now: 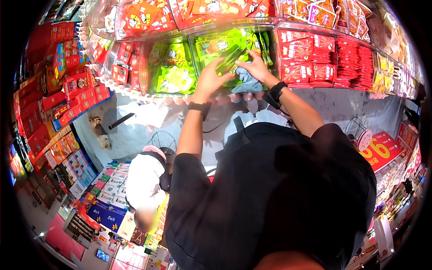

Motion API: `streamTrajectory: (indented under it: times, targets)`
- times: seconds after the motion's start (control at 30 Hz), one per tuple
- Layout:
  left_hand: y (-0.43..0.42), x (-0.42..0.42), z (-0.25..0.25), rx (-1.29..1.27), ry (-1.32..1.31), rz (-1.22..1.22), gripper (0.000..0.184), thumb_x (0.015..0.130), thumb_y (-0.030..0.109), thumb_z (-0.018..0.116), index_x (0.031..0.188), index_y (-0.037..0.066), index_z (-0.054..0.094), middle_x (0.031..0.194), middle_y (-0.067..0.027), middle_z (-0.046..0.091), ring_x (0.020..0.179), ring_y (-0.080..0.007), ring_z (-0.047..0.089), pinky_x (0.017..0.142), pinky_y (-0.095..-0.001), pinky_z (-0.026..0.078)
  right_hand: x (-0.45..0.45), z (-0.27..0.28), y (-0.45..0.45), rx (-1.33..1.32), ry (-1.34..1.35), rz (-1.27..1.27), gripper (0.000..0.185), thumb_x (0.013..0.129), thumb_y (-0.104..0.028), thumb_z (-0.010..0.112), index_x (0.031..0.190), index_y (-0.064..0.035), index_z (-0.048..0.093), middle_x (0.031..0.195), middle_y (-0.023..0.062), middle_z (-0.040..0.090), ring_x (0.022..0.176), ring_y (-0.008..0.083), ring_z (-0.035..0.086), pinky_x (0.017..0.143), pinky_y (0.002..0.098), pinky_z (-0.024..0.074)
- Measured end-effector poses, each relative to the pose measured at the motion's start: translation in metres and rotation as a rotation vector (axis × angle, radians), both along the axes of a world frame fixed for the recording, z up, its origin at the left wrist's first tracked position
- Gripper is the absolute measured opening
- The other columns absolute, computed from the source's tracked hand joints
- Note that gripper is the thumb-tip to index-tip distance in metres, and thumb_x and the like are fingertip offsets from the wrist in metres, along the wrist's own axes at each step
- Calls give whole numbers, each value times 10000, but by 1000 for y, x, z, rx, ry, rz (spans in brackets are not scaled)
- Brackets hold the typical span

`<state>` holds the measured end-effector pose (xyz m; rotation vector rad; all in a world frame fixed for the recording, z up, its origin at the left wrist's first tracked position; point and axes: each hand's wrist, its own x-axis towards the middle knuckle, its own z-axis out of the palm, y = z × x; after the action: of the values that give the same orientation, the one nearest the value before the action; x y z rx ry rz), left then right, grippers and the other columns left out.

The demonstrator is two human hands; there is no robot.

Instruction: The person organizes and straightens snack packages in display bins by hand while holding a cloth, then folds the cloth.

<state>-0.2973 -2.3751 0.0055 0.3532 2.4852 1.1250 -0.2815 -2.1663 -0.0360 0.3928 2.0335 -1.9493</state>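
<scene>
My left hand (212,77) reaches into a clear-walled bin of bright green snack packets (211,47), thumb and fingers apart, nothing visibly gripped. Beside it, my right hand (255,69) is bent over a blue-grey cloth (247,83), which bunches under the palm at the bin's front edge. Its thumb points toward the left hand, and the lower fingers are hidden by the cloth and palm. A dark, see-through strip (230,57) slants between the two hands; what it is I cannot tell. Both wrists carry black bands.
Left of this bin is another with green packets (175,76). Red packets (307,58) fill the bins to the right, and orange-red ones (146,18) the row behind. A person in white (146,180) is at lower left, near boxed goods (110,184). A red price sign (382,150) stands right.
</scene>
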Motion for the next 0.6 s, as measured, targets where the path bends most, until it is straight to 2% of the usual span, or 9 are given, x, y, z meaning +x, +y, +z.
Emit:
streamTrajectory:
  times: [0.07, 0.1, 0.17, 0.2, 0.23, 0.37, 0.47, 0.5, 0.6]
  targets:
    - [13, 0, 27, -315, 120, -103, 668, 768, 236, 788, 1345, 67, 496, 1237, -179, 613, 1156, -316, 590, 944, -376, 491, -1, -2, 0, -101, -31, -43, 437, 865, -229, 733, 1195, 12, 578, 1097, 82, 647, 994, 134, 601, 880, 284, 482]
    - [15, 4, 15, -318, 207, -88, 681, 753, 248, 784, 1340, 77, 483, 1191, -173, 615, 1086, -348, 598, 877, -412, 512, -1, -10, -3, -132, -35, -79, 403, 872, -220, 727, 1172, 11, 590, 1075, 69, 649, 970, 121, 600, 861, 276, 485]
    - [22, 0, 7, -395, 199, -80, 617, 767, 224, 763, 1303, 75, 497, 1150, -161, 617, 1048, -346, 606, 847, -425, 514, -2, -13, -7, -198, -52, -121, 367, 882, -211, 717, 1155, 8, 605, 1066, 61, 650, 951, 113, 594, 837, 268, 484]
    - [24, -1, 3, -432, 193, -77, 585, 773, 213, 753, 1284, 74, 504, 1130, -155, 617, 1028, -345, 610, 832, -432, 515, -2, -8, -7, -173, -45, -97, 454, 875, -248, 725, 1208, 18, 567, 1090, 81, 640, 969, 133, 595, 846, 276, 487]
    - [21, -4, 0, -378, 339, -89, 426, 804, 194, 690, 1183, 68, 541, 966, -125, 637, 911, -315, 637, 738, -431, 526, -1, -2, -6, -147, -39, -73, 542, 869, -286, 733, 1261, 27, 528, 1113, 100, 630, 988, 152, 597, 855, 284, 489]
    - [18, -26, 16, -348, 407, -217, 364, 787, 202, 697, 1111, 89, 576, 969, -113, 642, 894, -312, 640, 743, -430, 516, 3, 21, -4, -4, 94, -61, 733, 824, -367, 765, 1338, 55, 458, 1236, 187, 576, 1140, 251, 558, 978, 345, 443]
    - [14, -54, 17, -402, 371, -314, 399, 759, 108, 687, 1146, 91, 591, 1032, -124, 646, 928, -346, 635, 793, -442, 507, -9, 23, 0, 398, 94, 73, 846, 774, -381, 799, 1370, 74, 408, 1334, 257, 505, 1257, 319, 491, 1057, 372, 382]
    - [14, -59, 16, -426, 344, -304, 375, 749, 87, 675, 1118, 102, 613, 1068, -102, 639, 981, -326, 621, 849, -438, 488, -13, 24, -3, 431, 95, 42, 943, 740, -383, 820, 1413, 76, 346, 1359, 286, 482, 1271, 345, 485, 1062, 377, 381]
    - [17, -60, 16, -548, 462, -297, 335, 757, 88, 668, 1089, 102, 621, 1139, -79, 621, 1078, -303, 582, 909, -425, 461, -25, 3, -12, 517, 238, -40, 980, 730, -382, 826, 1436, 67, 315, 1375, 285, 473, 1269, 346, 491, 1068, 381, 376]
